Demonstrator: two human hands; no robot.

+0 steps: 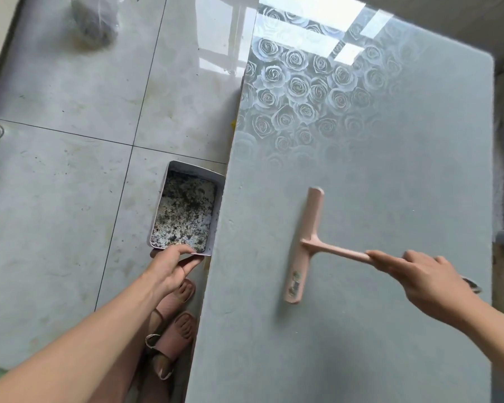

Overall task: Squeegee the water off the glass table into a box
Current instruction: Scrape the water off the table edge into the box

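Our right hand (425, 274) has its fingers curled round the handle of the pink plastic T-shaped squeegee (304, 245), whose blade lies on the frosted, rose-patterned glass bench (390, 170). Our left hand (172, 266) pinches the near rim of the white rectangular box (197, 167), dirt-speckled inside, just beside the bench's left edge.

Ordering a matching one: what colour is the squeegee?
The squeegee is pale pink, seen best in the head view.
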